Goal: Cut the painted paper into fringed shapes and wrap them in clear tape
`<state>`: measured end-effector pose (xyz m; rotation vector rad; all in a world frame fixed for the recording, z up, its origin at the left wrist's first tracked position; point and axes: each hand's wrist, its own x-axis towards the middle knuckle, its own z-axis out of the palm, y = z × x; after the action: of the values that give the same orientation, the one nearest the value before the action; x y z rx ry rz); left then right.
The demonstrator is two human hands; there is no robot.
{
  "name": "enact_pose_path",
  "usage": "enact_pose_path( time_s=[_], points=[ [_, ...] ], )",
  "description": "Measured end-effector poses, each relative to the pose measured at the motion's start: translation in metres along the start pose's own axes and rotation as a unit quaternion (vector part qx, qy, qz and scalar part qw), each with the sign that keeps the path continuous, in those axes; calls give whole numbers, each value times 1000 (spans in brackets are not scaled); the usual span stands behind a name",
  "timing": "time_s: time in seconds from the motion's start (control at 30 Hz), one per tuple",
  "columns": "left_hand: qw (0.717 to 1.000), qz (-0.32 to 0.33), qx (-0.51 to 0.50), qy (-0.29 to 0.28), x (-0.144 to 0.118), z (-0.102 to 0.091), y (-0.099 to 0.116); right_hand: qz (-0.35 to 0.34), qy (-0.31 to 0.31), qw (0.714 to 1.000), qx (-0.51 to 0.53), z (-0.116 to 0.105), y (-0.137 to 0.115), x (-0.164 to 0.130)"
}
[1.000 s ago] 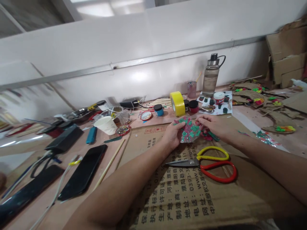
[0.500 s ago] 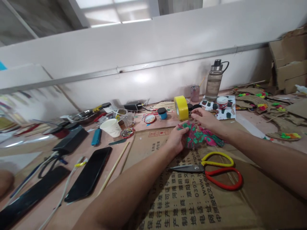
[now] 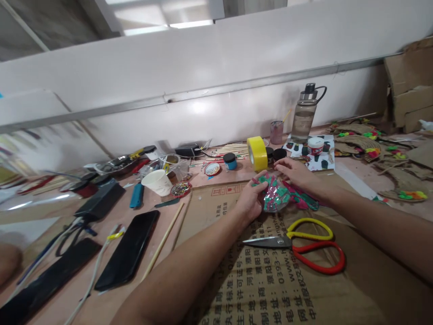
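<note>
Near edge: flattened cardboard point(image 3: 270, 289) lies bare between the two forearms, with open room on it.
Right of centre: scissors point(image 3: 301, 246) lie flat just below the hands.
Behind the hands: yellow tape roll point(image 3: 257, 152), small jars and a water bottle point(image 3: 303, 115) crowd the way to the wall.
Left: phones point(image 3: 126, 250), a wooden stick point(image 3: 162, 241) and cables; gaps look narrow, though blurred.

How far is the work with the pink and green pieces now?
Done: several decorated cardboard shapes lie at the far right. In hand: the left hand holds a clear packet of pink and green pieces, and the right hand rests over more loose pieces. The scissors lie untouched on the cardboard sheet.
</note>
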<state>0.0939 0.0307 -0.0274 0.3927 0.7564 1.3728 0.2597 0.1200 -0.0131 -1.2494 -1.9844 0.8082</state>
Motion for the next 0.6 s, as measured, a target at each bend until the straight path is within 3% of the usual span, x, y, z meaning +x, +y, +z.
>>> enact_pose_path(
  time_s=[0.1, 0.2, 0.4, 0.6],
  points=[
    [1000, -4, 0, -7, -2, 1, 0, -19, -23, 1000, -9, -12, 5, -22],
    [1000, -11, 10, -13, -2, 0, 2, -46, -81, 995, -21, -30, 5, -62],
    [999, -33, 19, 12, 0, -2, 5, -66, -200, 970, -121, -55, -22, -150],
    [999, -34, 15, -3, 0, -3, 5, -104, -258, 949, -147, -51, -41, -168]
  ],
)
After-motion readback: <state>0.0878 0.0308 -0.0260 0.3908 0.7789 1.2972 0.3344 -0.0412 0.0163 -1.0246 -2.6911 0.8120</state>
